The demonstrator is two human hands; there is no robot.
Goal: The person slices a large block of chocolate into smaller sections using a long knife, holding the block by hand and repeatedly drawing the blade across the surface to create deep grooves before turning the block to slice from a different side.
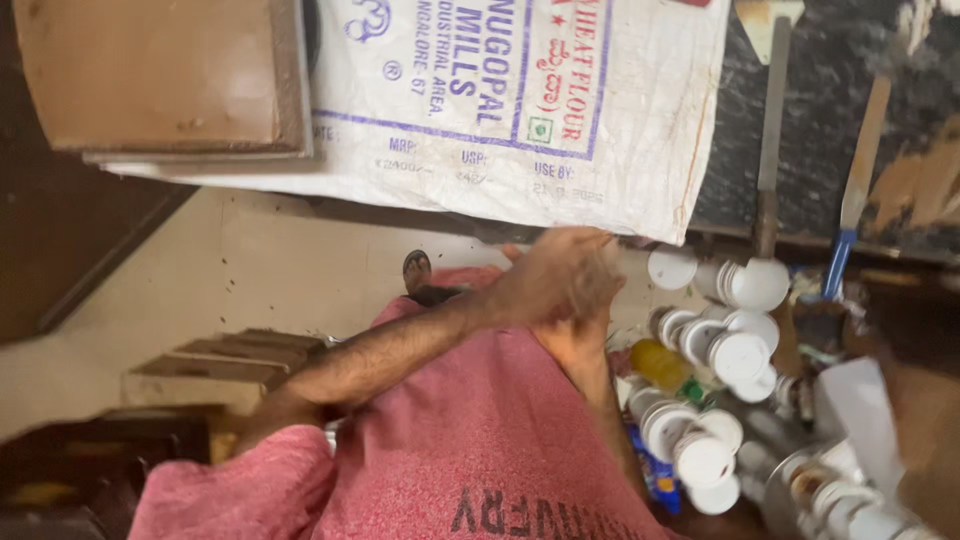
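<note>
My two hands meet in the middle of the view, in front of my pink shirt (480, 430). My left hand (560, 270) reaches in from the left on a bare forearm and lies over my right hand (572, 340), which comes up from below. Both are blurred by motion. The hands press together, and I cannot see whether anything sits between them. Just behind them hangs the lower edge of a white woven sack (480, 150) with blue and red print. Several white round-lidded containers (735, 350) lie immediately to the right.
A yellow bottle (660, 362) lies among the containers. A metal tool (768, 150) and a blue-handled tool (850, 215) lean on the dark surface at the upper right. A wooden board (150, 75) is at the upper left, wooden steps (230, 360) at the left, my sandalled foot (417, 272) below the sack.
</note>
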